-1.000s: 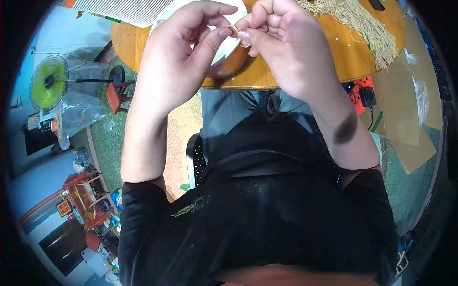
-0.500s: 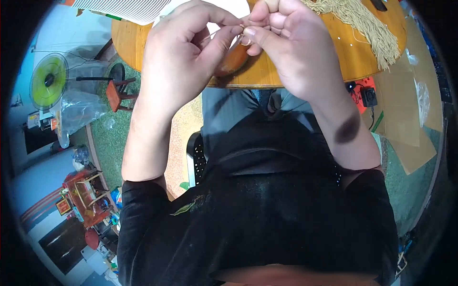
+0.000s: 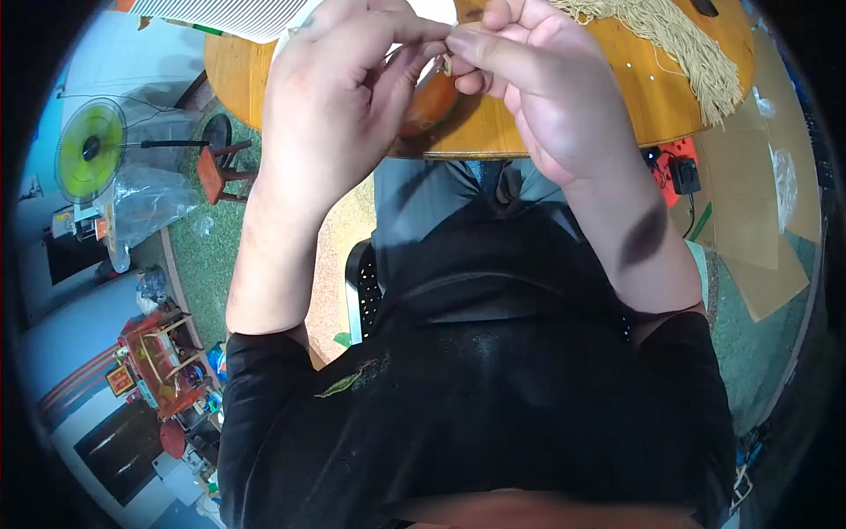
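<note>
Over the near edge of the round wooden table (image 3: 498,132), my two hands meet fingertip to fingertip. My left hand (image 3: 339,101) is closed, its thumb and fingers pinching a thin beige strand of yarn (image 3: 447,66). My right hand (image 3: 560,93) pinches at the same spot, thumb pressed over the fingers, and a short bit of the strand shows just below the fingertips. Most of the strand is hidden by the fingers. Under the hands, a rounded orange-brown thing (image 3: 432,106) lies on the table, partly covered. To the right spreads a thick bundle of beige yarn (image 3: 683,53).
A white ribbed sheet (image 3: 220,18) lies at the table's far left, with a white thing (image 3: 432,11) behind my left hand. On the floor stand a green fan (image 3: 91,150) and a small red-brown stool (image 3: 214,176) at left; cardboard (image 3: 736,203) lies at right.
My right thumb has moved up and now lies straighter over the fingertips. The left fingers have shifted slightly, and the small loop of strand looks shorter.
</note>
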The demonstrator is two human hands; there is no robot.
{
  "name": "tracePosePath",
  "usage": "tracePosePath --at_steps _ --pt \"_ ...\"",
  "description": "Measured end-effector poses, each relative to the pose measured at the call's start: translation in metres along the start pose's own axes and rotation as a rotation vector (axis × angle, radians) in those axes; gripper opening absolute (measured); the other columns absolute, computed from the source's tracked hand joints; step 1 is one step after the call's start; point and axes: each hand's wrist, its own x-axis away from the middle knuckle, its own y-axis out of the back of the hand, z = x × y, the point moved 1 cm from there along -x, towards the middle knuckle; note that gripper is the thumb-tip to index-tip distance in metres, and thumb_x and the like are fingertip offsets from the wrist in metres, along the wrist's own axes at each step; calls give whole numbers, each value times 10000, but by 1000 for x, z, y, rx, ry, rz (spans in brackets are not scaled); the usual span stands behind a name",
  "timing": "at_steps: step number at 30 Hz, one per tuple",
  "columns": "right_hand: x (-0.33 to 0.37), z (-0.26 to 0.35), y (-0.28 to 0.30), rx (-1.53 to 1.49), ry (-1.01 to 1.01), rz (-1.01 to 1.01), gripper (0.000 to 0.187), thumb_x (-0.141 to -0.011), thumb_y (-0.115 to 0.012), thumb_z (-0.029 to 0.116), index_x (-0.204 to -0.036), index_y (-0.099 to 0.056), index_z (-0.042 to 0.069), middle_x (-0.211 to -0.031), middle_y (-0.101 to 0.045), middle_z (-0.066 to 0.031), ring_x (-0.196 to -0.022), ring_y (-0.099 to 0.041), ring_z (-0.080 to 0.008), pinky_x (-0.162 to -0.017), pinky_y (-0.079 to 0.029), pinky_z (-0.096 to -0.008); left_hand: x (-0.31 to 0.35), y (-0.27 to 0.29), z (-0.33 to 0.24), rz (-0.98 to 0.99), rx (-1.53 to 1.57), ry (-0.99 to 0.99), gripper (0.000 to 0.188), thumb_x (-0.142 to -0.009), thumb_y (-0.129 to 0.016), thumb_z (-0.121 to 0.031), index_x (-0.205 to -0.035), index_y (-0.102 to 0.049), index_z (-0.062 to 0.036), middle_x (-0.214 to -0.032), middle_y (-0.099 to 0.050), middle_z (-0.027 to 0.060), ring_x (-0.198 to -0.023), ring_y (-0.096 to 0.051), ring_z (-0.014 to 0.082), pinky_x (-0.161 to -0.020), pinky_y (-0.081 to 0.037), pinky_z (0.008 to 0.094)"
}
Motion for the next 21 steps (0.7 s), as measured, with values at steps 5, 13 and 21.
tracePosePath --at_steps 5,13,21 --pt "5 5 -7 -108 -118 -79 86 -1001 -627 24 -1003 -541 31 -899 -672 -99 -768 -634 -153 -706 -508 -263 18 -12 20 -57 133 -55 265 -857 -780 37 -1107 -765 -49 -998 -648 -1 -626 -452 31 -540 -349 195" --pt "10 3 -7 -81 -190 -102 72 -1011 -625 42 -1060 -572 36 -926 -668 -74 -801 -648 -149 -729 -520 -258 16 -12 15 -27 6 -31 287 -831 -806 18 -1100 -789 -82 -979 -681 -3 -606 -437 48 -523 -356 228" --pt "15 1 -6 319 156 -16 217 -932 -735 3 -1089 -590 -40 -1007 -718 -96 -879 -689 -111 -785 -560 -237 19 -15 20 -91 151 113 152 -899 -780 -14 -1047 -777 -44 -945 -681 -2 -648 -486 36 -563 -385 206"
